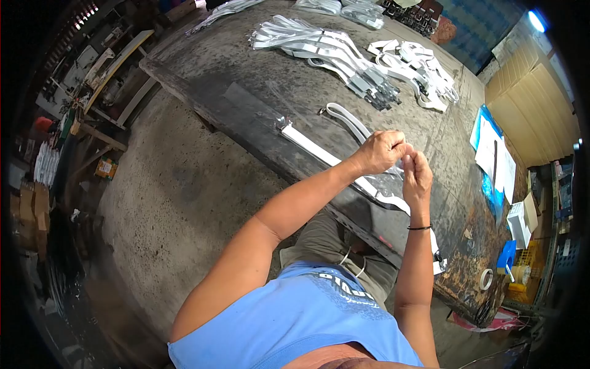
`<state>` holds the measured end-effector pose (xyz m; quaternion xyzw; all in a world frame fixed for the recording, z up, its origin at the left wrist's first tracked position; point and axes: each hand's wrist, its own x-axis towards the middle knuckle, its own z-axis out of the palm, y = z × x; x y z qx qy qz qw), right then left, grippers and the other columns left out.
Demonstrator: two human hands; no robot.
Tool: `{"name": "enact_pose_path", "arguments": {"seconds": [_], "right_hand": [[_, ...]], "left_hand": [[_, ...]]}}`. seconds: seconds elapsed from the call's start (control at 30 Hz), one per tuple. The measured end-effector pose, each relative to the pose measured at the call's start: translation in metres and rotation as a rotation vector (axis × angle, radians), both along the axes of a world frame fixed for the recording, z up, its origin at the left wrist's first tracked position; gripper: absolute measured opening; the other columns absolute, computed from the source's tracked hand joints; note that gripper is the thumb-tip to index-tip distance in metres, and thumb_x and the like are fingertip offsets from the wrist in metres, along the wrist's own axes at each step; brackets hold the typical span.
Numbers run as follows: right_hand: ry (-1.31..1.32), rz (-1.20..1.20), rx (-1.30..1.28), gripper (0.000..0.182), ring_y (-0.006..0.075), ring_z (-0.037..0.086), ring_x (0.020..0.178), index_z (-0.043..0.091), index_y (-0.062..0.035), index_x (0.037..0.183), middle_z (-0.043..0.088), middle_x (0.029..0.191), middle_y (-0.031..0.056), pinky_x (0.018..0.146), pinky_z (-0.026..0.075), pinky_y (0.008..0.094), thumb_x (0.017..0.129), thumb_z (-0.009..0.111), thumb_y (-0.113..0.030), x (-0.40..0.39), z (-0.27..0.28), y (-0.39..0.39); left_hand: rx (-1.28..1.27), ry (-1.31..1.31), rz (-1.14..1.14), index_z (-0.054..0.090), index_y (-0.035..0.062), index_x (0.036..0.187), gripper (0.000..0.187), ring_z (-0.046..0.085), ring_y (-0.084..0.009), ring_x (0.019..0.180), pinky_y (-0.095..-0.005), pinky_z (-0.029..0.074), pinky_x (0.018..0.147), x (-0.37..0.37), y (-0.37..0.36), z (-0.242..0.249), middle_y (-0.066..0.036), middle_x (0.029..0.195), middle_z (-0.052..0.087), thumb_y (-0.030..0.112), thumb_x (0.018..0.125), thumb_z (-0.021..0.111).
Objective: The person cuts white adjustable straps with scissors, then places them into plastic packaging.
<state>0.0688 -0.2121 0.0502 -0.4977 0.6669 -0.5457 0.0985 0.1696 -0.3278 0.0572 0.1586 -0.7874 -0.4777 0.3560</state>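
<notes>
Above the dark table, my left hand (382, 152) is closed in a pinch, close beside my right hand (418, 174), whose thumb and fingers are also pressed together. Crinkled clear plastic (389, 182) shows just under both hands and seems held between their fingertips. A long white strap (312, 146) with a dark buckle end lies along the table's near edge and passes below the hands. Another white strap (345, 118), folded into a loop, lies behind it, partly hidden by my left hand.
On the table (246, 74) lie a bundle of bagged white straps (319, 46) and a loose white strap pile (418, 67). Papers (495, 154), a tape roll (486, 279) and a blue tape dispenser (506, 257) are at the right. Cardboard (528, 98) stands beyond.
</notes>
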Motion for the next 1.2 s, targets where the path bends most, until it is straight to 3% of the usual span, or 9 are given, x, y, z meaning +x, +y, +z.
{"name": "enact_pose_path", "arguments": {"seconds": [0.13,0.2,0.3,0.47,0.57,0.73,0.83,0.97,1.2], "right_hand": [[0.097,-0.028,0.02,0.007,0.0248,0.056,0.071,0.06,-0.0025,0.091,0.057,0.08,0.012,0.067,0.045,0.0328,0.088,0.062,-0.009,-0.009,-0.006,-0.001],[0.179,-0.044,-0.021,0.006,0.0242,0.058,0.073,0.061,-0.0032,0.09,0.058,0.08,0.0116,0.067,0.046,0.0333,0.087,0.063,-0.008,0.002,0.01,0.0],[-0.122,-0.057,0.03,0.009,0.0167,0.059,0.076,0.062,-0.0026,0.092,0.062,0.083,0.0078,0.07,0.047,0.0301,0.089,0.064,-0.012,-0.008,-0.003,-0.002],[-0.366,0.037,-0.021,0.014,0.0136,0.059,0.083,0.063,-0.0009,0.094,0.064,0.088,0.0046,0.075,0.047,0.0283,0.09,0.063,-0.015,-0.008,0.007,0.003],[-0.361,0.056,0.03,0.015,0.0142,0.059,0.085,0.063,-0.0008,0.095,0.064,0.089,0.005,0.075,0.047,0.0291,0.09,0.064,-0.014,-0.011,0.018,0.005],[-0.021,0.052,0.09,0.012,0.0204,0.06,0.079,0.065,-0.0018,0.091,0.061,0.084,0.0095,0.071,0.047,0.0312,0.085,0.067,-0.012,-0.023,0.018,0.004],[0.069,0.048,0.086,0.013,0.0188,0.06,0.076,0.064,-0.0012,0.089,0.06,0.082,0.0087,0.068,0.047,0.0302,0.083,0.069,-0.011,-0.02,0.029,0.006],[-0.1,0.083,0.02,0.014,0.0182,0.059,0.073,0.063,-0.0007,0.087,0.059,0.08,0.0084,0.066,0.047,0.0291,0.081,0.071,-0.01,-0.025,0.018,0.0],[0.163,0.092,0.029,0.014,0.0215,0.056,0.068,0.06,-0.0008,0.081,0.054,0.074,0.0085,0.062,0.045,0.032,0.081,0.07,-0.01,-0.021,0.04,0.003]], "left_hand": [[0.079,0.085,0.082,0.058,0.0028,0.078,0.022,0.045,-0.007,0.063,-0.0287,0.041,0.055,-0.011,0.0,-0.014,0.0,0.065,0.052,0.019,0.094,0.06],[0.205,0.231,-0.085,0.061,0.0046,0.095,0.012,0.051,-0.0048,0.076,-0.0235,0.046,0.068,-0.019,-0.009,-0.032,0.002,0.08,0.057,0.017,0.095,0.058],[0.471,0.32,-0.271,0.058,0.0036,0.116,0.036,0.054,-0.0073,0.093,-0.0241,0.045,0.083,-0.004,-0.004,-0.019,-0.002,0.101,0.058,0.034,0.097,0.054],[0.318,-0.061,-0.301,0.064,0.0014,0.096,0.026,0.053,-0.007,0.081,-0.0245,0.045,0.074,0.005,-0.012,-0.023,0.0,0.086,0.061,0.028,0.094,0.062],[0.201,-0.019,-0.22,0.064,0.0016,0.083,0.021,0.05,-0.0081,0.069,-0.0269,0.044,0.063,0.005,-0.009,-0.026,0.0,0.071,0.059,0.021,0.089,0.066],[0.075,-0.05,-0.198,0.063,0.0019,0.082,0.018,0.049,-0.008,0.065,-0.0271,0.044,0.06,0.007,-0.011,-0.022,0.0,0.072,0.059,0.019,0.087,0.067],[0.113,-0.08,-0.225,0.063,0.0017,0.083,0.018,0.05,-0.008,0.064,-0.0269,0.044,0.06,0.008,-0.013,-0.02,0.0,0.072,0.059,0.018,0.087,0.068],[0.105,-0.047,-0.267,0.063,0.0018,0.083,0.017,0.051,-0.0081,0.065,-0.0267,0.045,0.06,0.011,-0.014,-0.015,-0.001,0.072,0.059,0.018,0.086,0.068],[0.079,-0.106,-0.293,0.063,0.0022,0.083,0.018,0.053,-0.0091,0.068,-0.0269,0.045,0.062,0.012,-0.012,-0.006,-0.002,0.074,0.06,0.019,0.085,0.07]]}}
